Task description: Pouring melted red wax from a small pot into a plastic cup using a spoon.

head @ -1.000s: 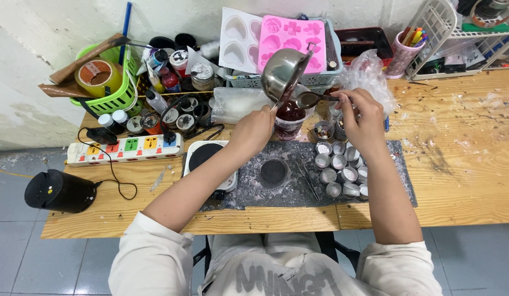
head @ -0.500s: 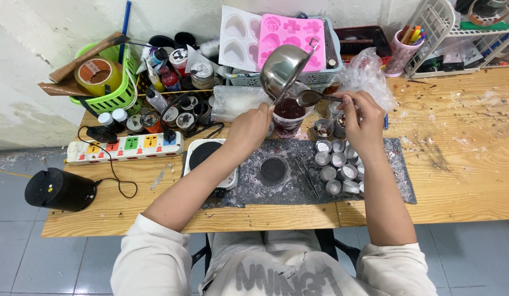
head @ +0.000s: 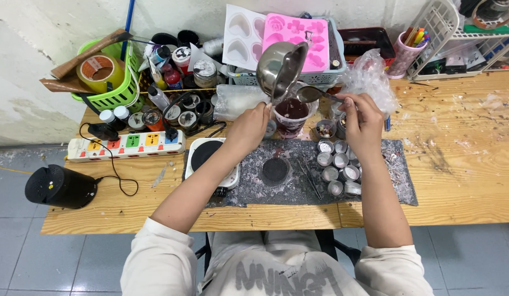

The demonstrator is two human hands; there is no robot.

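I have tipped the steel pot [head: 280, 67] steeper with my left hand [head: 249, 127], its mouth now facing down over the cup of dark red liquid [head: 290, 116]; my right hand [head: 360, 121] has drawn the spoon [head: 315, 95] slightly nearer.

- My left hand [head: 249, 127] covers the handle of the steel pot [head: 279, 67], so my grip on it cannot be seen.
- My right hand [head: 363, 123] hides the end of the spoon [head: 315, 95].
- The pot's tilted rim hides part of the cup [head: 290, 115] of dark liquid.
- The white wire rack [head: 457, 33] is cut off by the top and right edges.
- The little tins [head: 338, 167] are too small to show their contents.
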